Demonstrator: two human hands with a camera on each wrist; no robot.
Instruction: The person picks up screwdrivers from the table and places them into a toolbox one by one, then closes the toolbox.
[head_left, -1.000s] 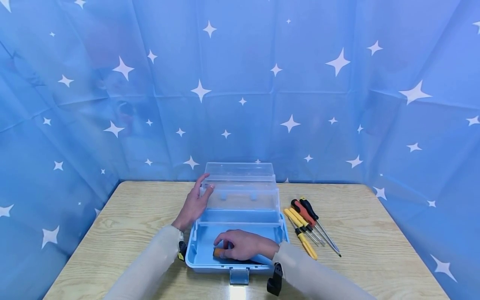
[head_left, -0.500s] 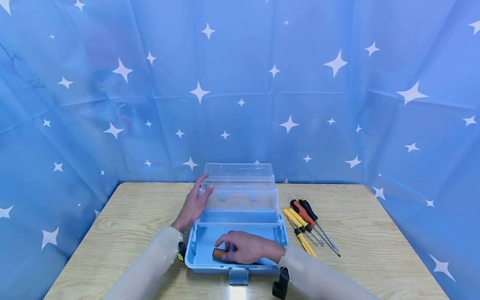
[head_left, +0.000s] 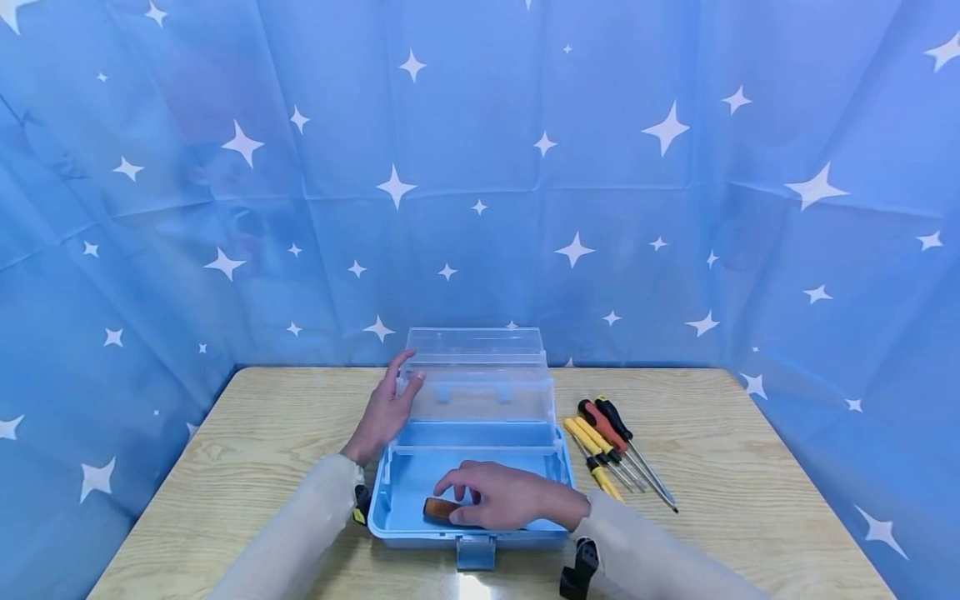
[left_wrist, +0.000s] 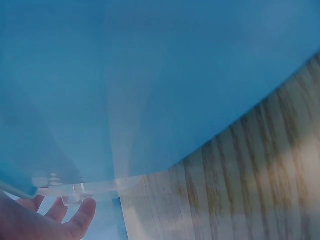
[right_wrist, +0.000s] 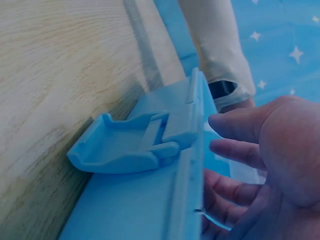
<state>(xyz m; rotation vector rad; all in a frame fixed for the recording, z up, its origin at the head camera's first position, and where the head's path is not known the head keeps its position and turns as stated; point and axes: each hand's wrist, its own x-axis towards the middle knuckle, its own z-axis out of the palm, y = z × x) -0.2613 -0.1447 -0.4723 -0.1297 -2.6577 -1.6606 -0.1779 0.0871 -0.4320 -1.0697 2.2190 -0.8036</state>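
A pale blue toolbox [head_left: 420, 471] stands at the table's front with its clear lid [head_left: 480, 400] tilted up and back. My left hand [head_left: 384, 414] holds the lid's left edge, its thumb on the near side. Inside the box, close to the front wall, lies a thing with an orange-brown handle [head_left: 438, 509]; my right hand [head_left: 506, 496] covers the rest of it. That hand hovers low over the handle with fingers loosely bent. Between its thumb and index finger, the right wrist view shows nothing. The box's front latch [right_wrist: 122, 145] hangs open.
Several screwdrivers lie on the table right of the box: yellow-handled ones [head_left: 588, 442], a red-and-black one [head_left: 606, 423] and a black one [head_left: 615, 417]. Wooden tabletop [head_left: 262, 475] extends on both sides. A blue star-patterned curtain [head_left: 480, 167] hangs behind.
My right hand has shifted slightly right, and more of the orange-brown handle shows beside its fingers. The left hand keeps its place on the lid.
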